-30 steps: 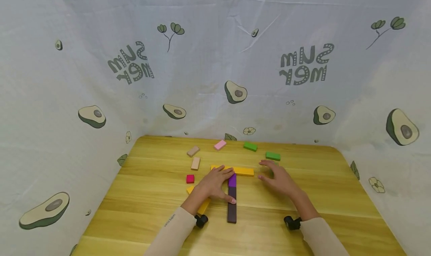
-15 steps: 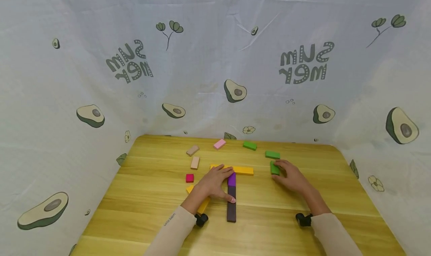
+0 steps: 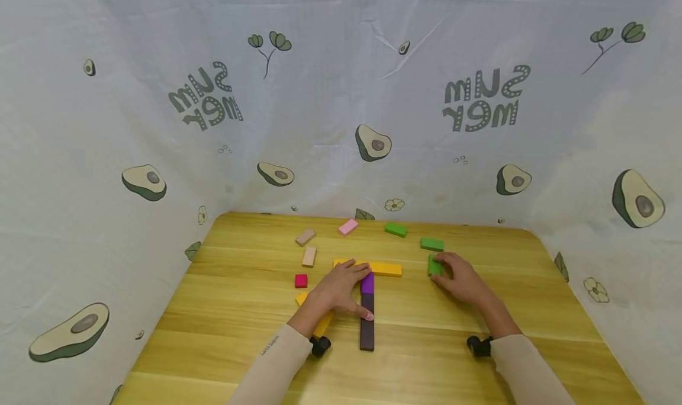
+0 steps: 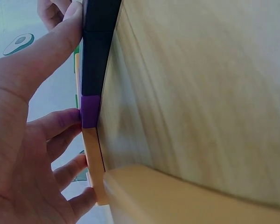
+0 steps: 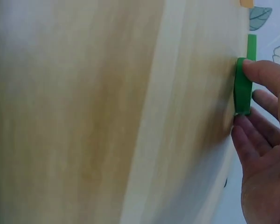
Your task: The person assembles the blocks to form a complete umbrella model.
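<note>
My left hand [image 3: 338, 289] lies with fingers spread over a T of flat blocks. Its fingertips rest on the yellow bar [image 3: 386, 269] and by the purple block [image 3: 367, 283]; its thumb touches the dark strip [image 3: 367, 334]. In the left wrist view the dark blocks [image 4: 95, 60], purple block [image 4: 90, 112] and yellow bar [image 4: 94, 161] meet end to side. My right hand [image 3: 462, 279] pinches a small green block [image 3: 434, 266] at the table's right. In the right wrist view, thumb and fingertips sit at opposite ends of that green block [image 5: 243, 88].
Two more green blocks [image 3: 396, 230] lie farther back, with a pink block [image 3: 348, 227] to their left. Two beige blocks [image 3: 309, 257] and a red block [image 3: 301, 281] lie at left. Another yellow piece [image 3: 322, 327] is partly under my left forearm. A printed cloth [image 3: 319, 97] surrounds the wooden table [image 3: 224, 310].
My right hand has moved right from beside the yellow bar and taken the nearest green block between thumb and fingers. The left hand has stayed in place.
</note>
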`<action>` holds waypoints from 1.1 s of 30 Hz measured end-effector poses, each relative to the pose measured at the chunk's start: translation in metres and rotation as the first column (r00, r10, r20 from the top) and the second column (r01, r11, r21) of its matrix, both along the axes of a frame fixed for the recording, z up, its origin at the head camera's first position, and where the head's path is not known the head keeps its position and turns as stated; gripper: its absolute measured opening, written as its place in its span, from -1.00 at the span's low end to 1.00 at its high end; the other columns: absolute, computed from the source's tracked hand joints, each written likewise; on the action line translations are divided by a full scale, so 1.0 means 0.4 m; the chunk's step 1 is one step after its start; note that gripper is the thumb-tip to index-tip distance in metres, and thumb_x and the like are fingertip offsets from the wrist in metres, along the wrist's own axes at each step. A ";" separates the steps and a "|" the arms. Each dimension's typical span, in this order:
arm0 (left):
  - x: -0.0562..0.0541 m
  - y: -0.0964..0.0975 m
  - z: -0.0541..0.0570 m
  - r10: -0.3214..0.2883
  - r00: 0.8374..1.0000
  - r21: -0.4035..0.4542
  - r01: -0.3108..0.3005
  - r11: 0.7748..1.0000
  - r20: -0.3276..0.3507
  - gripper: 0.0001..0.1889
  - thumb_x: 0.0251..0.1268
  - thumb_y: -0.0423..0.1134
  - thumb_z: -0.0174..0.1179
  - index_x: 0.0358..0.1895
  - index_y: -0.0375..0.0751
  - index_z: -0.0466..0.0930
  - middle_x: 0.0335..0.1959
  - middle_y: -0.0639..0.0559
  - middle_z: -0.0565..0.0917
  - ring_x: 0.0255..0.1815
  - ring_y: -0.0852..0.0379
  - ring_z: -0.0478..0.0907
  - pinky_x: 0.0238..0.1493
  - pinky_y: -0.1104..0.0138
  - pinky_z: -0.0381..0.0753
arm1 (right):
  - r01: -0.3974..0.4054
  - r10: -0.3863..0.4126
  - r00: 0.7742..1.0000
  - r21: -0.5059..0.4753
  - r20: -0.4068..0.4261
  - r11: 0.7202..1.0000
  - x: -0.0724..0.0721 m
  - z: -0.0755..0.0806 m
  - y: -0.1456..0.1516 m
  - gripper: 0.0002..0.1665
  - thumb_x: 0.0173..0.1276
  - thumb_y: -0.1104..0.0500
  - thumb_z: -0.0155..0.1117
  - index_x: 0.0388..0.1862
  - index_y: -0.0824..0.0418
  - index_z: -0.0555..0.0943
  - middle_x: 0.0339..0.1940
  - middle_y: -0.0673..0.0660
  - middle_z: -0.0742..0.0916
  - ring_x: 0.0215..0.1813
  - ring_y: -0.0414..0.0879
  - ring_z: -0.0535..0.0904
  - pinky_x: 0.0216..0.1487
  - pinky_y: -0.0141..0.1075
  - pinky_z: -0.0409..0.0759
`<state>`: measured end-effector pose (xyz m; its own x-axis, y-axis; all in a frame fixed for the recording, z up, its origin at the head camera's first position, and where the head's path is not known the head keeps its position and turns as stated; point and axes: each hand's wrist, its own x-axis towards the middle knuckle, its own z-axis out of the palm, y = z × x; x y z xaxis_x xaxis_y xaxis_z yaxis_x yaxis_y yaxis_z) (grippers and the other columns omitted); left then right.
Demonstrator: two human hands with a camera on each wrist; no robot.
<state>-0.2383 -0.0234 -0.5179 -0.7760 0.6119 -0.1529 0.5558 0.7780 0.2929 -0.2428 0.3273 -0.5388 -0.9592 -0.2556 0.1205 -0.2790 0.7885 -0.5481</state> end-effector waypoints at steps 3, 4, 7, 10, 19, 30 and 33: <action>0.000 -0.001 0.001 0.001 1.000 0.002 -0.001 1.000 0.000 0.19 -0.07 0.45 0.45 0.65 0.10 0.15 0.67 0.21 0.17 0.71 -0.04 0.02 0.68 -0.05 0.05 | 0.013 -0.013 1.000 -0.022 0.000 1.000 0.002 -0.003 -0.008 -0.43 0.45 0.11 0.39 0.29 0.41 0.53 0.37 0.49 0.53 0.42 0.46 0.40 0.41 0.34 0.38; 0.000 -0.001 0.001 0.002 1.000 0.004 -0.002 1.000 -0.002 0.19 -0.07 0.45 0.45 0.65 0.09 0.15 0.67 0.20 0.18 0.71 -0.05 0.03 0.68 -0.05 0.05 | 0.017 -0.017 1.000 -0.025 0.000 1.000 0.001 -0.005 -0.009 -0.43 0.44 0.10 0.40 0.29 0.40 0.53 0.36 0.47 0.54 0.42 0.45 0.41 0.41 0.33 0.39; -0.001 -0.002 0.000 0.003 1.000 0.012 -0.003 1.000 -0.003 0.19 -0.07 0.45 0.46 0.65 0.09 0.16 0.67 0.20 0.18 0.71 -0.05 0.02 0.68 -0.05 0.05 | 0.019 -0.019 1.000 -0.042 -0.001 0.999 -0.001 -0.011 -0.016 -0.42 0.42 0.10 0.43 0.28 0.39 0.55 0.33 0.45 0.57 0.39 0.41 0.45 0.39 0.31 0.43; -0.004 -0.002 -0.003 0.004 1.000 0.016 -0.004 1.000 -0.004 0.19 -0.08 0.46 0.46 0.65 0.09 0.16 0.67 0.20 0.18 0.71 -0.05 0.02 0.68 -0.05 0.05 | 0.009 -0.010 1.000 -0.048 -0.013 0.999 -0.006 -0.016 -0.025 -0.42 0.40 0.08 0.45 0.27 0.37 0.56 0.31 0.42 0.59 0.36 0.39 0.49 0.36 0.28 0.48; -0.006 0.002 -0.007 0.002 1.000 0.001 -0.002 1.000 -0.004 0.20 -0.09 0.46 0.46 0.65 0.10 0.16 0.67 0.21 0.17 0.71 -0.04 0.02 0.67 -0.06 0.07 | 0.007 -0.008 1.000 -0.079 -0.016 0.997 -0.005 -0.006 -0.080 -0.42 0.38 0.09 0.47 0.26 0.36 0.59 0.32 0.41 0.60 0.36 0.38 0.50 0.35 0.26 0.50; -0.004 -0.003 -0.008 0.007 1.000 -0.005 -0.007 1.000 0.000 0.20 -0.09 0.48 0.45 0.66 0.11 0.15 0.67 0.21 0.17 0.71 -0.03 0.01 0.68 -0.05 0.06 | -0.025 0.022 0.999 -0.079 -0.035 0.997 -0.021 -0.009 -0.132 -0.47 0.37 0.14 0.47 0.22 0.37 0.62 0.28 0.37 0.64 0.37 0.36 0.50 0.35 0.24 0.51; -0.005 -0.003 -0.007 0.002 1.000 -0.006 -0.002 1.000 -0.003 0.20 -0.08 0.48 0.44 0.66 0.09 0.15 0.67 0.20 0.17 0.71 -0.04 0.01 0.67 -0.06 0.07 | -0.025 0.022 0.999 -0.069 -0.039 0.997 -0.024 -0.009 -0.139 -0.49 0.36 0.17 0.47 0.21 0.37 0.62 0.27 0.37 0.65 0.37 0.35 0.50 0.37 0.24 0.50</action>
<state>-0.2401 -0.0248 -0.5208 -0.7778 0.6094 -0.1537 0.5551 0.7808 0.2867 -0.2522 0.2715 -0.5425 -0.9474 -0.2677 0.1754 -0.3188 0.7422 -0.5895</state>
